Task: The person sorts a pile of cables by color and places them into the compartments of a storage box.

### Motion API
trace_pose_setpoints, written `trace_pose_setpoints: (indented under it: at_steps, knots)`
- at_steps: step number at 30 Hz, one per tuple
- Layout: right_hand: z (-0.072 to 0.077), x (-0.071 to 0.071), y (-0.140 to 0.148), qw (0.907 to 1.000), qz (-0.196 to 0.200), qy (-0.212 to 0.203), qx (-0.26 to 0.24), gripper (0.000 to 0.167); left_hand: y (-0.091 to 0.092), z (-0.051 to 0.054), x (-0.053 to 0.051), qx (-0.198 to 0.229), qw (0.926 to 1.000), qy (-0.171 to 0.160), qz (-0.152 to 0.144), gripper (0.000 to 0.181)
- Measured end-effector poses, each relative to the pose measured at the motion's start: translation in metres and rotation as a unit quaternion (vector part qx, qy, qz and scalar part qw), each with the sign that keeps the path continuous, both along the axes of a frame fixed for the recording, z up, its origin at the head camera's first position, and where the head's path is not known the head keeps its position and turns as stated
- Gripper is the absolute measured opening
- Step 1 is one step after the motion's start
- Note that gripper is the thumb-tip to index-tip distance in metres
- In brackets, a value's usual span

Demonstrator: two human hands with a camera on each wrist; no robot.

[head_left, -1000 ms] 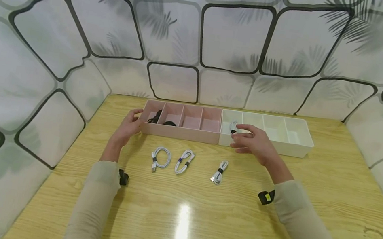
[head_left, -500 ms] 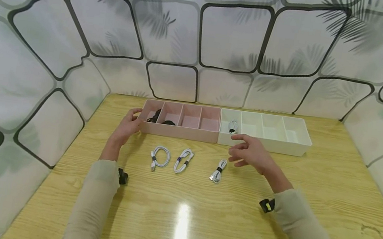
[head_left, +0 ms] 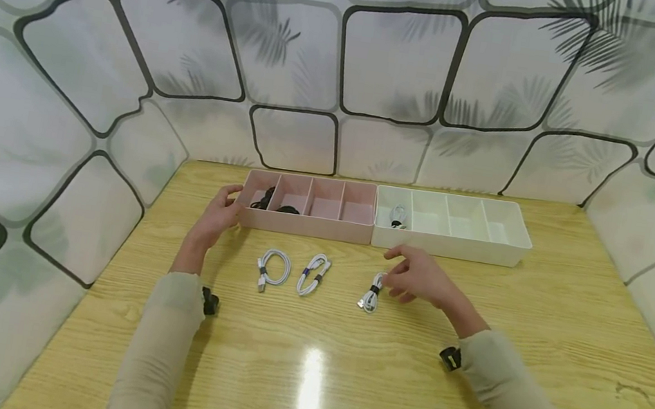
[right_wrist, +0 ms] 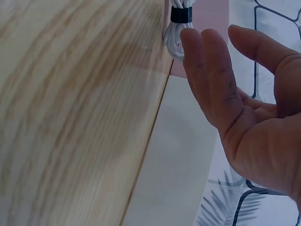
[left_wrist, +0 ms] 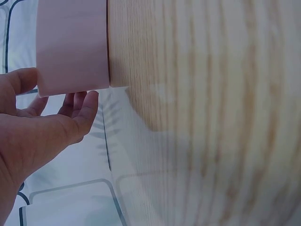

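My left hand (head_left: pixel 217 218) rests against the left end of the pink divided box (head_left: pixel 307 226). In the left wrist view its thumb is by the rim and its loosely bent fingers lie along the end wall. My right hand (head_left: pixel 420 275) hovers at the right of a bundled white USB cable (head_left: pixel 373 295) with a black tie. Its fingers are spread, and the right wrist view shows the fingertips beside the cable loop, not closed round it. Two more tied white cables, a round coil (head_left: pixel 275 267) and an oval one (head_left: pixel 314 275), lie to the left.
A white divided box (head_left: pixel 453 249) stands end to end with the pink one. A small tied white cable (head_left: pixel 398 216) lies in its leftmost compartment. Black cables (head_left: pixel 265 197) sit in the two left pink compartments. A patterned curtain (head_left: pixel 398 61) rises behind the wooden table (head_left: pixel 255 362).
My right hand has drawn back from above the white box's left compartment and come down toward the bundled cable on the table. My left hand has stayed at the pink box.
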State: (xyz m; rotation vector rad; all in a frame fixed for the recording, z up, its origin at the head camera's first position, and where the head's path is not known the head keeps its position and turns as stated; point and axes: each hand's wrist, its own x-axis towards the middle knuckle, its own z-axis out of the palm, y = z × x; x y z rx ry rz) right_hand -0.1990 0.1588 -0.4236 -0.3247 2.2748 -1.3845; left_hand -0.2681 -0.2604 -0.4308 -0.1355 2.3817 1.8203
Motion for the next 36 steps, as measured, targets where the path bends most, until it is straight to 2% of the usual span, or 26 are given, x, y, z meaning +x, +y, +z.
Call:
trace_pose_setpoints:
  at_steps: [9,15,19,23,28,32,36]
  knots:
    - [-0.004,0.004,-0.012,0.9977,0.007,0.029,0.061,0.045,0.001,0.003,0.003,-0.001,1.0,-0.005,-0.001,0.06]
    - [-0.008,0.007,-0.019,0.9941,0.027,0.048,0.093,0.044,0.001,0.002,0.001,-0.001,1.0,-0.003,0.001,0.061]
    - [-0.009,0.008,-0.023,0.989,0.043,0.08,0.117,0.046,0.001,0.001,0.001,-0.005,1.0,0.001,0.002,0.06]
    - [-0.011,0.009,-0.028,0.9795,0.054,0.122,0.151,0.046,0.0,0.003,0.002,-0.004,1.0,-0.002,0.0,0.059]
    - [-0.011,0.01,-0.033,0.9725,0.06,0.14,0.176,0.047,0.005,0.016,0.009,0.009,0.9999,-0.011,-0.003,0.06]
    - [-0.011,0.01,-0.036,0.9731,0.062,0.13,0.18,0.047,0.01,0.029,0.018,0.005,0.9999,-0.013,-0.007,0.061]
    - [-0.011,0.01,-0.038,0.9739,0.065,0.128,0.176,0.048,0.012,0.033,0.022,0.0,0.9999,-0.012,-0.009,0.06]
